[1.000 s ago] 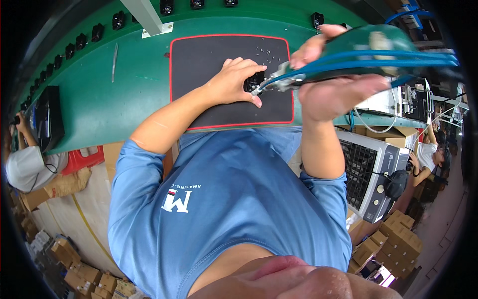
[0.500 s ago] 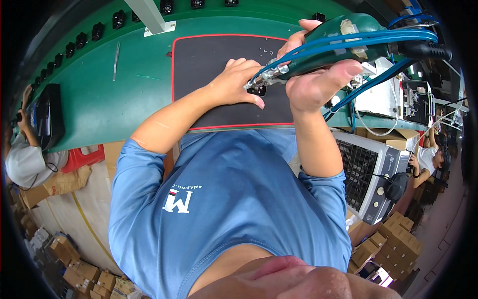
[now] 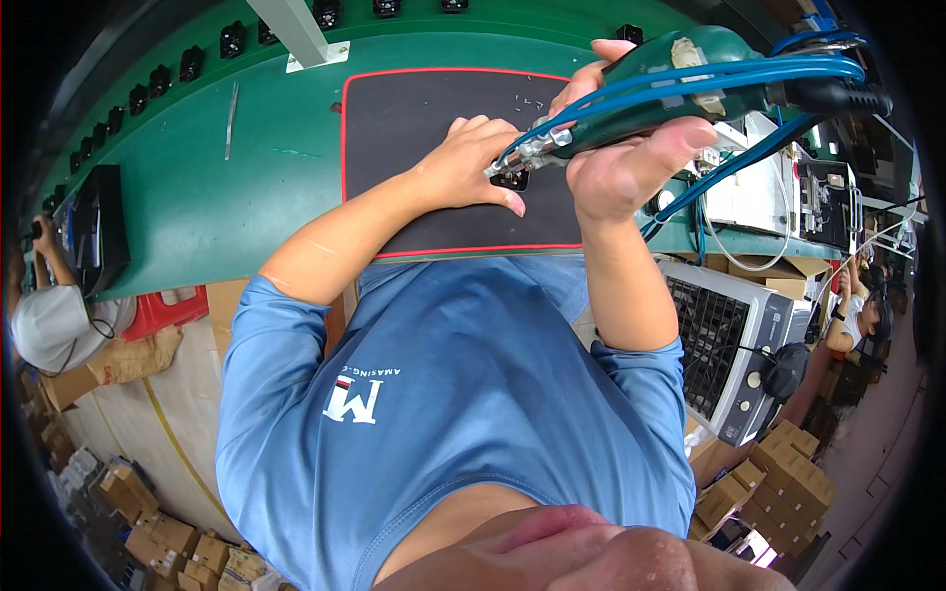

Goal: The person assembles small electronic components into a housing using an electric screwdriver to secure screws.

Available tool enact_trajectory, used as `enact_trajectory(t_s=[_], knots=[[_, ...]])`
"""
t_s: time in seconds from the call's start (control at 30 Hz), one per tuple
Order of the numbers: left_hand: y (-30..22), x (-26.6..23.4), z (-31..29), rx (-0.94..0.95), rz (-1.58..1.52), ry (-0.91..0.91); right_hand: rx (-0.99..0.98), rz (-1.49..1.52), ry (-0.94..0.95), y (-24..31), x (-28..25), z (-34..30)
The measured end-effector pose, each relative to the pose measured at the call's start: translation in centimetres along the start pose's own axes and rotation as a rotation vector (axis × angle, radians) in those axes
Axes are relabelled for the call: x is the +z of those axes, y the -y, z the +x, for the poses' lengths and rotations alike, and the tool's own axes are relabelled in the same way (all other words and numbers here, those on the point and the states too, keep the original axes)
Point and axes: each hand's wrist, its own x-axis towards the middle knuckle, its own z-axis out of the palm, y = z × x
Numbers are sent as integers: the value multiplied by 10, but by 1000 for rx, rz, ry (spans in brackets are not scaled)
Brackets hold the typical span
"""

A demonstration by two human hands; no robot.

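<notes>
My right hand [image 3: 621,177] is wrapped round a green power screwdriver [image 3: 680,84], its thumb stretched along the near side. Blue hoses [image 3: 729,71] run along the tool's body. The metal nose slants down and left to a small black part [image 3: 510,180] on the dark mat [image 3: 394,118]. My left hand [image 3: 471,167] rests on the mat and steadies this part between thumb and fingers. The screwdriver's tip and the hidden fingers cover some of the part, so its contact with the tip cannot be made out.
A grey post [image 3: 296,34] stands on the green bench [image 3: 197,197]. Black parts line the green strip behind. A black bin [image 3: 103,231] lies left; a white machine [image 3: 744,192] stands right. An air cooler [image 3: 729,345] is below the bench. Other people work at both sides.
Both my hands and the screwdriver stay almost in place. The people at the far left and far right have shifted their arms.
</notes>
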Motion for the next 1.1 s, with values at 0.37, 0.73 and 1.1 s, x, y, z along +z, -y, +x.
enact_trajectory(t_s=[0.37,0.73,1.1], knots=[[2,-6,3,2,-34,24,12,-55,19,-5,2,-1],[0,-26,46,-191,170,56,-74,16,-140,86,-57,19],[129,-37,187,-450,503,-136,141,-50,-144,37,-101,-53]])
